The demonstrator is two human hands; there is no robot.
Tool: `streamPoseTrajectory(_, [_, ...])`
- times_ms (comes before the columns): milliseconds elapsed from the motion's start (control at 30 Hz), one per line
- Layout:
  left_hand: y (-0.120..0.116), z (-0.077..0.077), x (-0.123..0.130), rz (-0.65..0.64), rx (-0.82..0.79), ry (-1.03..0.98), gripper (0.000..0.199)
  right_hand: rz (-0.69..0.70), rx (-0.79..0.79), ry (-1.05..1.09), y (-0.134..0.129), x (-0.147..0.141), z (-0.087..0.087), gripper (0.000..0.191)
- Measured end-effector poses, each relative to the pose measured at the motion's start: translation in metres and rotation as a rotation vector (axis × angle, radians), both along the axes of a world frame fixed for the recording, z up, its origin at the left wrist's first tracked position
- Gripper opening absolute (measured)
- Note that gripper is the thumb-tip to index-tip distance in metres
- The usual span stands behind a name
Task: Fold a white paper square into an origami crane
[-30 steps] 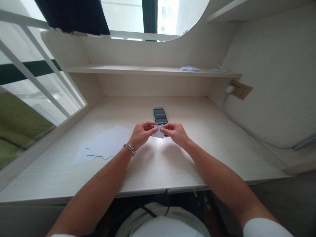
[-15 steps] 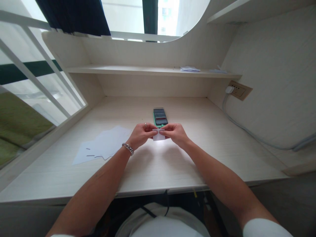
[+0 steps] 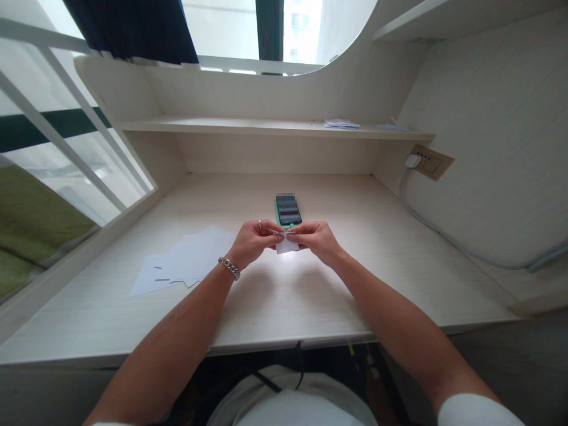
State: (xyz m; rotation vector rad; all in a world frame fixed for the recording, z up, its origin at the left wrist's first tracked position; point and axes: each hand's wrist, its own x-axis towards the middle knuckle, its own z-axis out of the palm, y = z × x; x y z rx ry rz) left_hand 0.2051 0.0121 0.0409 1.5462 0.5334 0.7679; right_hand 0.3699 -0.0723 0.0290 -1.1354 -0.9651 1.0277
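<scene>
A small piece of white paper (image 3: pixel 287 244) is pinched between my two hands above the middle of the desk. My left hand (image 3: pixel 256 239), with a ring on one finger and a chain bracelet at the wrist, grips the paper's left side near its top edge. On the other side my right hand (image 3: pixel 317 238) pinches it between thumb and fingers. Both thumbs lie close together along the upper edge. Just beyond the fingertips a phone (image 3: pixel 289 210) with a green edge lies on the desk, its lower end partly hidden by my hands.
Loose white sheets (image 3: pixel 186 257) are spread on the desk (image 3: pixel 399 260) to the left. A shelf (image 3: pixel 248 126) runs along the back, with folded papers (image 3: pixel 341 123) on it. At right, a grey cable (image 3: pixel 444 235) hangs from a wall socket (image 3: pixel 431 163).
The small paper has tilted a little, its lower edge now slanting upward to the right. My fingers have shifted only slightly; the phone and sheets stay put.
</scene>
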Motion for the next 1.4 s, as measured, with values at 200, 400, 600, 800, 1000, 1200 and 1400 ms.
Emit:
streamPoseTrajectory(200, [0.0009, 0.0014, 0.0000, 0.006, -0.089, -0.032, 0.022, -0.004, 0.000, 0.055, -0.0010, -0.0023, 0.0008, 0.035])
streamPoseTrajectory(400, [0.0014, 0.0017, -0.0007, 0.017, -0.068, -0.028, 0.023, 0.028, -0.020, 0.038, -0.0013, -0.0022, -0.0002, 0.035])
streamPoseTrajectory(600, [0.0016, 0.0000, -0.0009, -0.032, -0.021, -0.013, 0.024, 0.024, -0.010, 0.023, -0.0001, 0.0006, -0.0004, 0.029])
streamPoseTrajectory(800, [0.0025, -0.0003, -0.0015, -0.038, -0.086, -0.053, 0.018, 0.029, 0.020, 0.071, -0.0006, -0.0013, -0.0018, 0.027])
streamPoseTrajectory(1000, [0.0039, -0.0007, -0.0016, -0.047, -0.053, -0.087, 0.012, 0.099, 0.040, 0.053, -0.0003, 0.0034, -0.0052, 0.027])
streamPoseTrajectory(1200, [0.0037, 0.0004, -0.0011, -0.041, -0.073, -0.081, 0.012, 0.090, 0.035, 0.103, 0.0003, 0.0005, -0.0043, 0.025])
streamPoseTrajectory(1400, [0.0027, 0.0021, -0.0018, -0.053, -0.099, -0.106, 0.011, 0.142, 0.033, 0.131, -0.0011, 0.0026, -0.0033, 0.030])
